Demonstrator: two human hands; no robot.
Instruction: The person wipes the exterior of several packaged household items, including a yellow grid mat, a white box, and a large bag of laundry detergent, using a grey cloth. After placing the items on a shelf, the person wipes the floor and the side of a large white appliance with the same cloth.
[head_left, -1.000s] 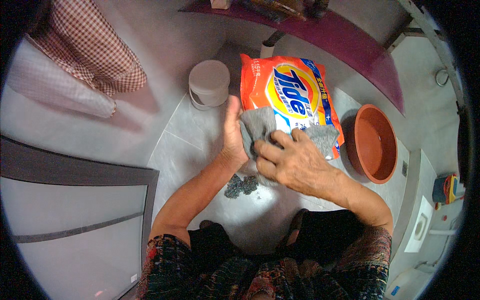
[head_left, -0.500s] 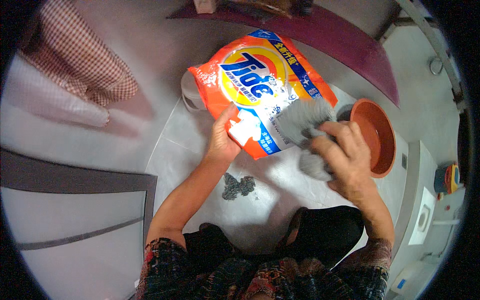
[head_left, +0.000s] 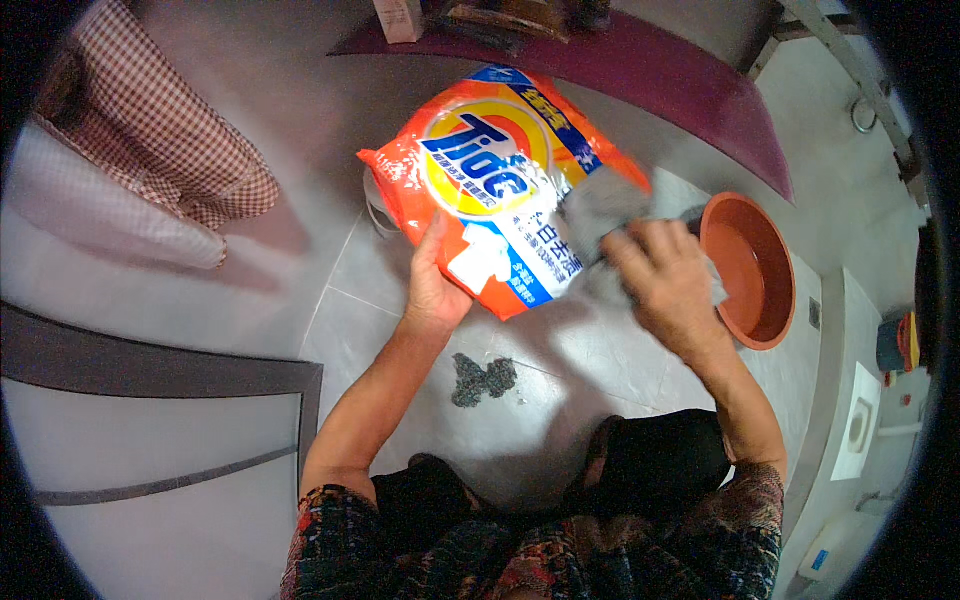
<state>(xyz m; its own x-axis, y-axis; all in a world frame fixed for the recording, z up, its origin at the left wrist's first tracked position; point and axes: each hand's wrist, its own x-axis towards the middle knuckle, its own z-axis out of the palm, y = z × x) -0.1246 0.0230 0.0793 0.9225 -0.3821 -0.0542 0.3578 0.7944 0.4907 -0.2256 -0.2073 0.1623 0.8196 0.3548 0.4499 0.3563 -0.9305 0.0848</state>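
Observation:
In front of me, my left hand [head_left: 438, 285] grips the lower left edge of an orange laundry detergent bag [head_left: 480, 185], its thumb on the printed face. The bag is tilted, its shiny front turned up to me. My right hand [head_left: 665, 275] is closed on a bunched grey cloth [head_left: 605, 205], which lies against the bag's right side and is smeared by motion. Part of the cloth hangs out below my fingers. On the floor beneath lies a dark grey scouring pad or clump of mesh [head_left: 482, 379].
An orange-brown basin [head_left: 757, 270] stands on the tiled floor at the right. A purple curved shelf [head_left: 640, 65] with several items runs along the far side. Checked cloth [head_left: 185, 130] hangs at the left, above a grey-framed panel [head_left: 160, 440]. A squat toilet [head_left: 855, 425] is at far right.
The bag has shifted slightly left with my left hand. My right hand has moved slightly up and left, and the cloth has changed shape against the bag.

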